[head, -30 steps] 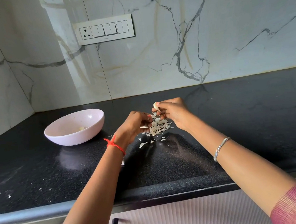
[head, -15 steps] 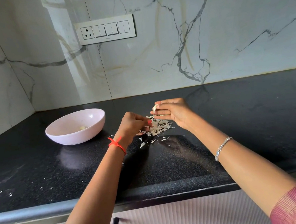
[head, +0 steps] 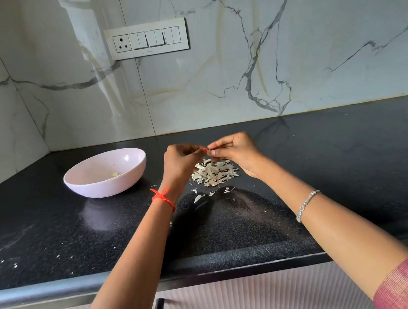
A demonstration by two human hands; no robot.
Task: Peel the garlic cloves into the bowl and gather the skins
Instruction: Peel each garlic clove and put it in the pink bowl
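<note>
We see our left hand (head: 181, 160) and right hand (head: 235, 151) meeting fingertip to fingertip above a black countertop (head: 324, 167). Both have their fingers curled, and together they pinch a small garlic clove (head: 209, 152) between thumbs and fingertips. It is too small to tell how much skin is left on it. Directly below it, a pile of skins (head: 213, 172) lies on the counter, with a few loose skins (head: 198, 197) scattered nearer us. To the left stands a pale pink bowl (head: 106, 186) holding one peeled clove (head: 114, 174). A red thread (head: 162, 198) circles our left wrist and a silver bracelet (head: 306, 203) our right.
</note>
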